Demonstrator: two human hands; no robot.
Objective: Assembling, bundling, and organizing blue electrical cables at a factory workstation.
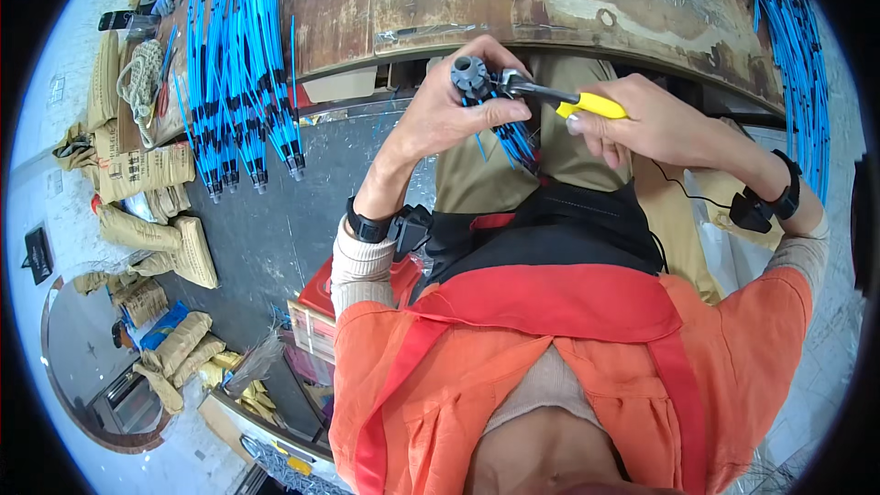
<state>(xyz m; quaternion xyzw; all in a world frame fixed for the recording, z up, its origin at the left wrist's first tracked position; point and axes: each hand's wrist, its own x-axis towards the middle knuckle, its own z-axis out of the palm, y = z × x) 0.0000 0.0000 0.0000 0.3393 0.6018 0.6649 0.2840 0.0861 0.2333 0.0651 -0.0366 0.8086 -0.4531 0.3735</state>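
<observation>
My left hand [431, 115] is wrapped round a grey ribbed, round end piece [470, 80] with a hole in its top. Thin blue and black rods [516, 145] hang below that hand, apparently part of the same piece, though the fingers hide the join. In my right hand [646, 116] is a pair of pliers [593, 106] with yellow handles. Their metal jaws reach left to the side of the grey piece, close to my left fingertips. Whether the jaws grip anything is too small to tell. Both hands are above my lap, just short of the table's near edge.
A worn wooden table [335, 9] spans the far side. Bundles of blue rods with black bands [236, 55] hang over its left part, with more blue rods [797, 64] at far right. Rope [142, 87], paper sacks [151, 170] and a red box [319, 293] are to the left.
</observation>
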